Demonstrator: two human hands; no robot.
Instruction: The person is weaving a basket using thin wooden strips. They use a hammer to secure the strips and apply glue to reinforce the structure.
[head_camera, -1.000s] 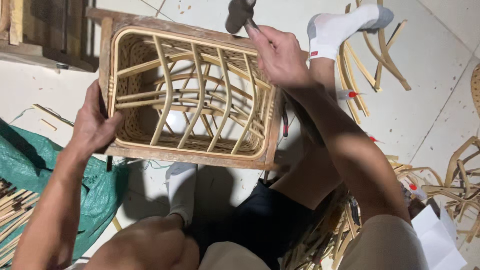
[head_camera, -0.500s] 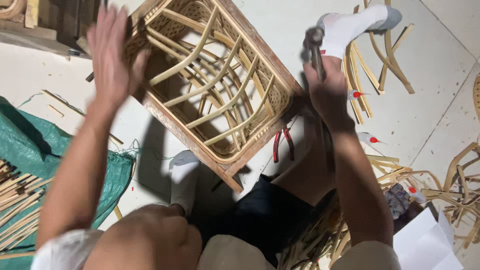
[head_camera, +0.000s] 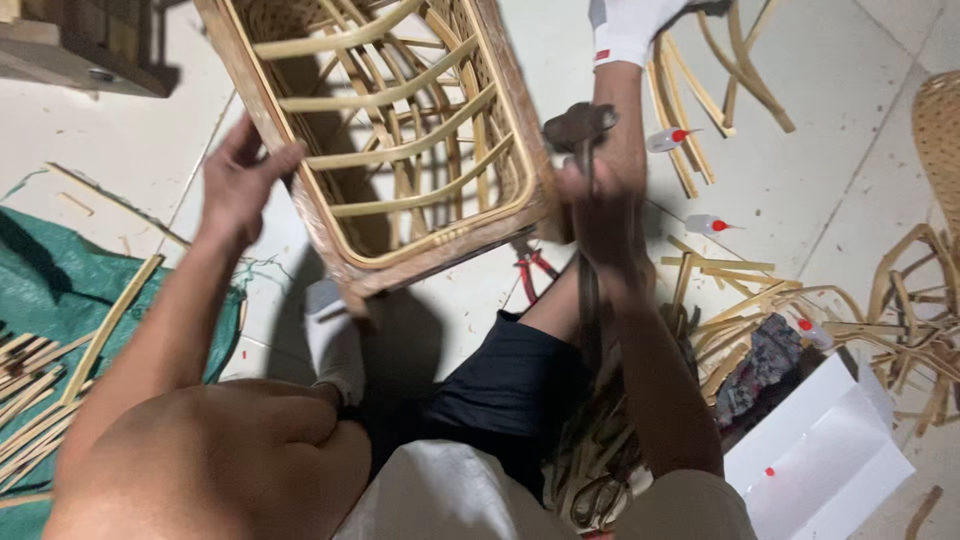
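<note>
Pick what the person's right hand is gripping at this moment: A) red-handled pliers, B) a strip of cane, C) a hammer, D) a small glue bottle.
C. The right hand is closed around the handle of a hammer, whose dark head sticks up beside the rattan frame; the red-handled pliers lie on the floor.

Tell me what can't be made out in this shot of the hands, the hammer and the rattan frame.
- Rattan frame, head view: its far end is cut off by the top edge.
- Hammer, head view: motion-blurred, and the right hand covers the handle's middle.
- Red-handled pliers, head view: jaws hidden behind the frame's corner.
- Left hand, head view: blurred; fingertip contact with the frame is unclear.
</note>
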